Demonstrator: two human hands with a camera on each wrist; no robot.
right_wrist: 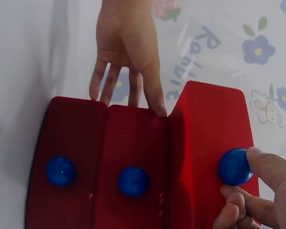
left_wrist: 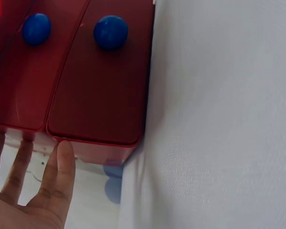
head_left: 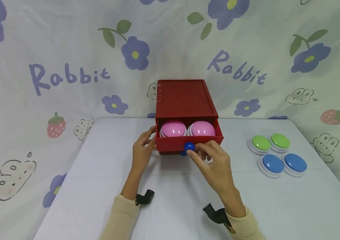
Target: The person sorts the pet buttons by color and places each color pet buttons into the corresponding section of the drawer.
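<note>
A red drawer cabinet (head_left: 185,98) stands at the back of the white table, its top drawer (head_left: 170,144) pulled partly out. Inside that drawer sit two pink push buttons, a left one (head_left: 173,128) and a right one (head_left: 202,129), on white bases. My right hand (head_left: 215,163) pinches the blue knob (right_wrist: 235,166) of the top drawer between thumb and fingers. With fingers extended, my left hand (right_wrist: 127,43) touches the cabinet's left side. Two lower drawers, each with a blue knob (left_wrist: 110,32), are closed in the left wrist view.
Two green push buttons (head_left: 260,142) and two blue push buttons (head_left: 273,163) lie grouped on the right of the table (head_left: 104,160). Behind the cabinet hangs a patterned cloth (head_left: 170,50). Both wrists carry black camera mounts (head_left: 216,214).
</note>
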